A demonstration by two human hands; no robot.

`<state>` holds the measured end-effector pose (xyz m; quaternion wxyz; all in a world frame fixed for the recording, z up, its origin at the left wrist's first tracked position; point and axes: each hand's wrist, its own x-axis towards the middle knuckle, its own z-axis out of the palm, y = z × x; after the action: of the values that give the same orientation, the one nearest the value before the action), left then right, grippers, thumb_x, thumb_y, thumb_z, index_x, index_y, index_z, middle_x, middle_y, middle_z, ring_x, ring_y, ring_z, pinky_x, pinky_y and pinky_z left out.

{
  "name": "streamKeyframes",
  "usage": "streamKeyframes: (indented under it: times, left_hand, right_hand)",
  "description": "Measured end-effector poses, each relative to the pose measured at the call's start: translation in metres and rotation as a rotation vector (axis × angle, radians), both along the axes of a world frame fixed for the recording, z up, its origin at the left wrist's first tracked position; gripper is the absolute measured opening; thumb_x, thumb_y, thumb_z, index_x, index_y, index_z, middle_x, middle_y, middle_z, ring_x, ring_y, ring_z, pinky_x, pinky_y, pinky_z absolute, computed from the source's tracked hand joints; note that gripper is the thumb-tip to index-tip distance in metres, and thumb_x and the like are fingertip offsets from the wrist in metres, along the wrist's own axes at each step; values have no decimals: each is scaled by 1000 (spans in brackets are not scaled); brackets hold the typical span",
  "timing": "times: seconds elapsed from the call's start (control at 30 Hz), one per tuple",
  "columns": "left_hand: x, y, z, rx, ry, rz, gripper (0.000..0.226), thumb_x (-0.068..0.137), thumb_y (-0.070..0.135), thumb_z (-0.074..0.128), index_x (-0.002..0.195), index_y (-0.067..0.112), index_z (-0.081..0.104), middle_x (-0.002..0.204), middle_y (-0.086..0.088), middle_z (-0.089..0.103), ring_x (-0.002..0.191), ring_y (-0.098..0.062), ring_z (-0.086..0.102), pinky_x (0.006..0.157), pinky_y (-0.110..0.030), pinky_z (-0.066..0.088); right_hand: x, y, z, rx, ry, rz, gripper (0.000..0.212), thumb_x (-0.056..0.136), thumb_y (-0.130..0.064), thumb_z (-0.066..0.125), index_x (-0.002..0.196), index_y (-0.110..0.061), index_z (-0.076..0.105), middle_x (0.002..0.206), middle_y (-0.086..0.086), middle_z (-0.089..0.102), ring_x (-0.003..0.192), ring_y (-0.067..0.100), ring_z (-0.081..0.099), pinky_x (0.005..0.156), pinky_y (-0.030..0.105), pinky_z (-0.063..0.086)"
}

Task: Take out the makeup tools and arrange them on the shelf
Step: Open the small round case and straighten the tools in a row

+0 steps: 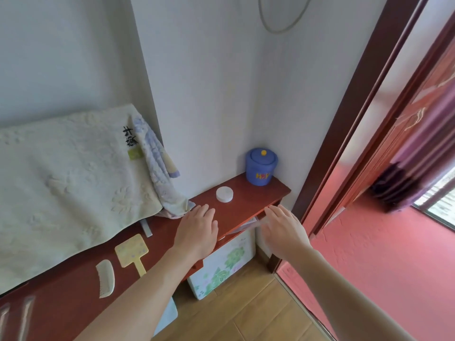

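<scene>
Head view — left hand [197, 230] and right hand [283, 230] flat, empty; blue jar [261, 168] lettered "H…Y".

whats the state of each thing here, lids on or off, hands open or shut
blue jar: upright, lid on
white round tin: lying flat, looks closed
hand mirror: lying flat
comb: lying flat
left hand: open, fingers straight, holds nothing
right hand: open, holds nothing
</scene>
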<state>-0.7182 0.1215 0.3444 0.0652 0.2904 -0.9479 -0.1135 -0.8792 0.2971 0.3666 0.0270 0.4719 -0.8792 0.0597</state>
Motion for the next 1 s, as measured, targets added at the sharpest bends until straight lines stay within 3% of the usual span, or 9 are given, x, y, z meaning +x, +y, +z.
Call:
streamKeyframes:
  times: [0.13, 0.33, 0.43, 0.6, 0.8, 1.0]
  left_hand:
    - [-50, -7, 1, -26, 19, -23, 46, 103, 30, 35, 144, 13, 44, 149, -5, 45, 141, -22, 35, 117, -41, 28]
    - [-121, -20, -6, -59, 8, 48, 44, 102, 29, 36, 142, 14, 47, 152, -5, 42, 142, -22, 35, 117, -37, 27]
    - [-149, -17, -11, -70, -9, 131, 41, 101, 28, 39, 138, 13, 50, 147, -4, 47, 139, -22, 39, 115, -36, 30]
    - [-174, -15, -10, -89, -18, 305, 35, 98, 26, 48, 126, 9, 61, 131, -9, 61, 123, -28, 55, 104, -41, 43]
    - [-183, -26, -10, -30, -79, 432, 44, 103, 31, 37, 140, 10, 49, 147, -8, 48, 137, -25, 41, 115, -41, 31]
    - [-179, -64, -26, -7, -97, 484, 47, 104, 32, 32, 143, 11, 44, 152, -8, 42, 141, -24, 36, 116, -38, 30]
  right_hand:
    - [-49, -5, -5, 30, -67, -7, 66, 87, -39, 11, 124, -8, 57, 126, 3, 56, 123, 23, 46, 107, 38, 37]
    - [-133, -29, -10, -45, -98, 53, 35, 98, -31, 37, 120, -10, 55, 125, 2, 55, 125, 23, 42, 108, 34, 30]
    - [-174, -45, -13, -45, -118, 152, 38, 98, -33, 37, 125, -12, 52, 128, 1, 54, 124, 20, 41, 108, 32, 31]
    - [-223, -76, -17, 35, -174, 293, 58, 98, -41, 23, 147, -13, 34, 153, 2, 35, 143, 19, 24, 116, 31, 18]
    - [-249, -123, -30, 139, -225, 404, 55, 101, -38, 29, 151, -13, 27, 157, 3, 27, 146, 20, 17, 119, 35, 15]
    - [-247, -170, -47, 128, -188, 463, 53, 102, -37, 31, 148, -11, 31, 153, 4, 34, 144, 22, 22, 119, 33, 16]
